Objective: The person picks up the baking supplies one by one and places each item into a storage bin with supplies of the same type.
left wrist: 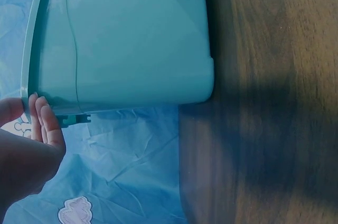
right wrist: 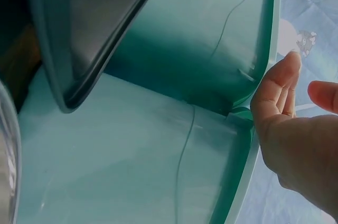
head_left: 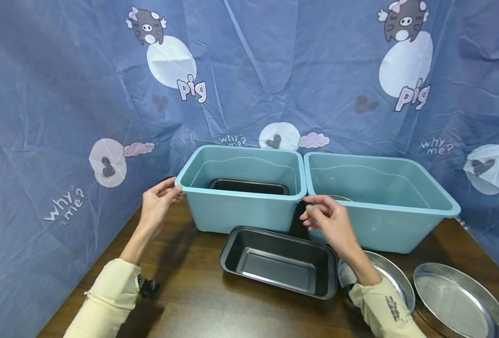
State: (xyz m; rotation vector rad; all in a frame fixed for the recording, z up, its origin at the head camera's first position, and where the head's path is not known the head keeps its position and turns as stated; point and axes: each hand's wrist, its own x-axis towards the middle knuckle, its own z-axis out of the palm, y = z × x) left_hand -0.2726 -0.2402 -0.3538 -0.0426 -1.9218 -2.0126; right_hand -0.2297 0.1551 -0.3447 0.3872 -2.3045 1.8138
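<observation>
Two teal plastic bins stand side by side at the back of a wooden table [head_left: 190, 300]. The left bin [head_left: 241, 211] has a black loaf pan [head_left: 249, 186] inside. My left hand [head_left: 176, 191] pinches that bin's front-left rim corner between thumb and fingers; the left wrist view shows the fingers [left wrist: 45, 123] against the bin wall [left wrist: 132, 39]. My right hand [head_left: 310, 211] hovers by the gap between the left bin and the right bin [head_left: 380, 220], fingers loosely curled and holding nothing. In the right wrist view its fingers [right wrist: 277, 92] lie just beside a teal rim [right wrist: 248, 145].
A second black loaf pan [head_left: 280, 260] lies on the table in front of the bins, under my right forearm. Two round metal pans [head_left: 460, 300] [head_left: 395, 277] sit at the front right. A blue printed cloth [head_left: 63, 117] hangs behind and at both sides.
</observation>
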